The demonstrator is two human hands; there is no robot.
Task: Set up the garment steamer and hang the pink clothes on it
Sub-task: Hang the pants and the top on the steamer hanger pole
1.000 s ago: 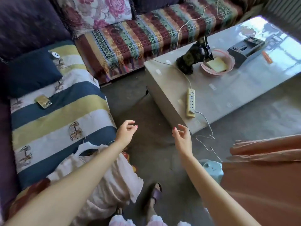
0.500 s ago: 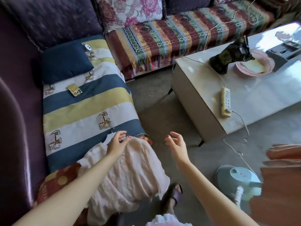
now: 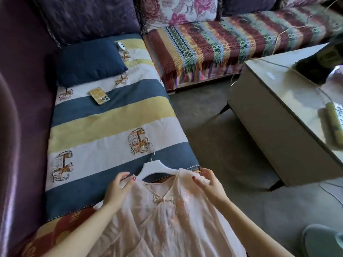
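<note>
Two hands are at work on one pink garment (image 3: 167, 219), a pale, thin top that lies over the front edge of the striped sofa cover (image 3: 104, 127) and runs down toward the person. It is on one white hanger (image 3: 156, 166), whose thin metal hook (image 3: 151, 151) points up across the blue stripe. The left hand (image 3: 117, 190) has its fingers curled over the garment's left shoulder, thumb in front, pinching cloth right where the hanger's arm goes under it. The right hand (image 3: 207, 182) does the same at the other shoulder, fingers bent round the fabric at the hanger's far end. One small knot button (image 3: 163, 199) closes the neckline between the two wrists. Farther back on the cover I count one phone (image 3: 99, 96), lying camera side up, and one dark blue cushion (image 3: 89, 64) behind it, with one small white gadget (image 3: 121, 45) at the cushion's corner. One low pale table (image 3: 274, 115) stands to the right, carrying one power strip (image 3: 334, 123) at the frame edge. In the bottom right corner sits one pale blue round base (image 3: 321, 240), most likely the steamer, though only a part shows.
</note>
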